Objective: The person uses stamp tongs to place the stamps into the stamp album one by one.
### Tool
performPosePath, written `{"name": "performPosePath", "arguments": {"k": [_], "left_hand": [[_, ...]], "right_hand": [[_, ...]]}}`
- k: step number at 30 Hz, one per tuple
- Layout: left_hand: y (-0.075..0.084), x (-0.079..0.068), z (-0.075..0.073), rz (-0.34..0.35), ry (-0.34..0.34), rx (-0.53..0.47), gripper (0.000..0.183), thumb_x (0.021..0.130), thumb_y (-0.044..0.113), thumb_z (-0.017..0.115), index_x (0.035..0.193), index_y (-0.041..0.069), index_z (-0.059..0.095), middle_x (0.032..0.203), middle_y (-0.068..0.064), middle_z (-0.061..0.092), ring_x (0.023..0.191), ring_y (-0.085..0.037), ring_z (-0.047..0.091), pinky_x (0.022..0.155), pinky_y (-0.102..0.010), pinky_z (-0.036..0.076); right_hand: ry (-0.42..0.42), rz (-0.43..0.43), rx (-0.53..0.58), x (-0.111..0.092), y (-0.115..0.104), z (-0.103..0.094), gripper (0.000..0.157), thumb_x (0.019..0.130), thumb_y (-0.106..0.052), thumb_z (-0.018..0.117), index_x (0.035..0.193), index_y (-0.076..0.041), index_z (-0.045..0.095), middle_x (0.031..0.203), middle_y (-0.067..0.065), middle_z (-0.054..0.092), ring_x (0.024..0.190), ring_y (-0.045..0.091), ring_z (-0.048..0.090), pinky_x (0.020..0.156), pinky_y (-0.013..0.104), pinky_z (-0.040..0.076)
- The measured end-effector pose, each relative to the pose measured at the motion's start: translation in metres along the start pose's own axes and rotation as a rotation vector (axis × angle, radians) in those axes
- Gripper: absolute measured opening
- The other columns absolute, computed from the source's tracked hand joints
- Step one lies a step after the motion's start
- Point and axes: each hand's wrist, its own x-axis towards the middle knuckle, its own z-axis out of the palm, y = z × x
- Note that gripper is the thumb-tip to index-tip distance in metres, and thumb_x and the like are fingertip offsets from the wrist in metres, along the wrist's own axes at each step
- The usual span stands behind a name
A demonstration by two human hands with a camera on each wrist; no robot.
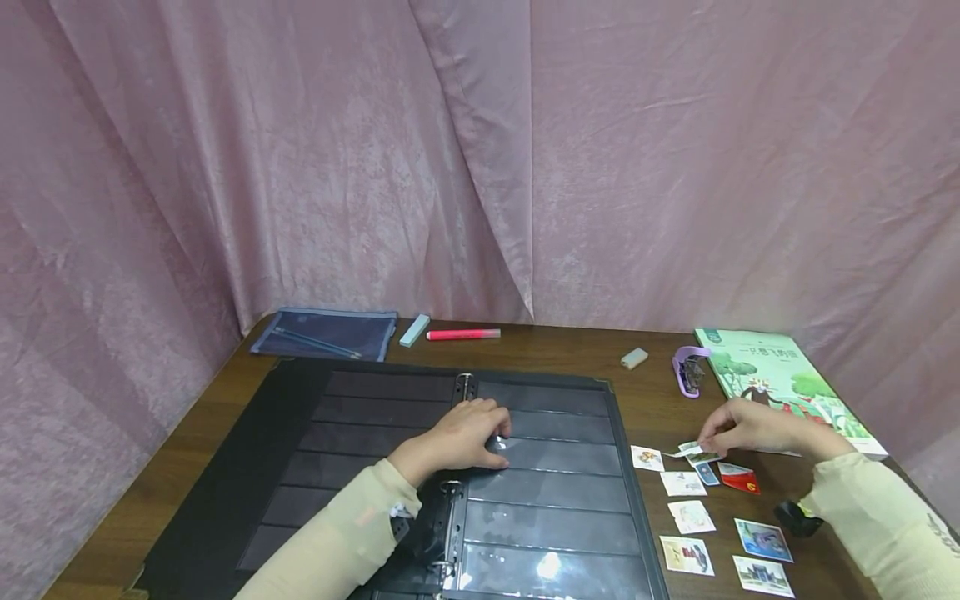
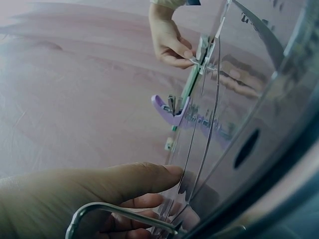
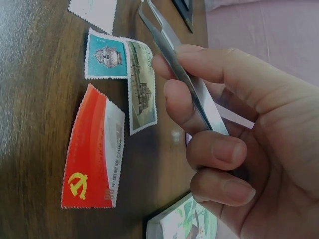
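Note:
My left hand point(image 1: 465, 437) rests on the black stamp album point(image 1: 547, 521), thumb and fingers spread against a clear-pocketed page point(image 1: 551, 492) near the metal rings. The left wrist view shows its thumb point(image 2: 154, 177) against the page, with a metal ring point(image 2: 99, 205) in front of the hand. My right hand point(image 1: 742, 429) holds metal tweezers point(image 3: 184, 74) with bent tips. Close beside the tweezers lies a curled stamp with a building point(image 3: 142, 84), overlapping a teal stamp point(image 3: 105, 57). A red stamp point(image 3: 89, 154) with a yellow emblem lies nearer the wrist.
Several more stamps point(image 1: 687, 556) lie right of the album. Behind them are a purple stapler-like tool point(image 1: 688, 371), an eraser point(image 1: 634, 358) and a green book point(image 1: 780, 367). A red marker point(image 1: 463, 334), a pale blue stick point(image 1: 414, 331) and a blue mesh pouch point(image 1: 330, 325) line the back edge.

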Motion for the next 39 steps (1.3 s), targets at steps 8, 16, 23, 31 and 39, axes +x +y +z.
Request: {"name": "performPosePath", "arguments": {"k": [8, 16, 23, 31, 39], "left_hand": [[0.000, 0.000, 0.001, -0.003, -0.003, 0.003, 0.034, 0.069, 0.044, 0.072, 0.089, 0.022, 0.055, 0.081, 0.010, 0.047, 0.079, -0.008, 0.043, 0.076, -0.027, 0.036], [0.000, -0.001, 0.001, -0.011, 0.001, -0.023, 0.031, 0.072, 0.042, 0.070, 0.090, 0.021, 0.056, 0.081, 0.009, 0.047, 0.079, -0.008, 0.042, 0.076, -0.026, 0.036], [0.000, 0.000, 0.000, -0.017, 0.044, -0.036, 0.014, 0.080, 0.030, 0.066, 0.086, 0.020, 0.058, 0.080, 0.008, 0.050, 0.079, -0.007, 0.044, 0.077, -0.026, 0.038], [-0.003, -0.002, 0.001, -0.024, 0.054, -0.041, 0.008, 0.080, 0.020, 0.065, 0.084, 0.021, 0.058, 0.078, 0.009, 0.051, 0.076, -0.006, 0.045, 0.073, -0.025, 0.039], [-0.005, 0.003, 0.004, -0.004, 0.090, -0.090, 0.008, 0.081, 0.013, 0.062, 0.081, 0.021, 0.059, 0.077, 0.010, 0.053, 0.072, -0.004, 0.047, 0.067, -0.019, 0.040]], "right_hand": [[-0.003, 0.030, 0.004, 0.004, -0.001, 0.004, 0.013, 0.086, -0.008, 0.056, 0.088, 0.001, 0.066, 0.063, 0.014, 0.060, 0.056, -0.005, 0.045, 0.046, 0.019, 0.037], [0.022, 0.063, -0.080, 0.006, -0.004, 0.008, 0.013, 0.084, -0.016, 0.060, 0.086, -0.006, 0.067, 0.068, -0.003, 0.062, 0.049, -0.006, 0.039, 0.040, 0.019, 0.034], [0.080, 0.098, -0.183, 0.001, -0.013, 0.004, 0.015, 0.085, -0.020, 0.059, 0.087, -0.007, 0.067, 0.071, -0.002, 0.063, 0.051, -0.005, 0.041, 0.043, 0.019, 0.036], [0.137, 0.049, -0.248, -0.003, -0.023, -0.005, 0.013, 0.085, -0.016, 0.059, 0.087, -0.005, 0.066, 0.077, 0.001, 0.067, 0.069, -0.007, 0.051, 0.060, 0.019, 0.043], [0.206, 0.062, -0.287, -0.003, -0.032, -0.004, 0.014, 0.086, -0.019, 0.058, 0.088, -0.008, 0.066, 0.080, -0.002, 0.068, 0.070, -0.006, 0.052, 0.061, 0.019, 0.042]]}}
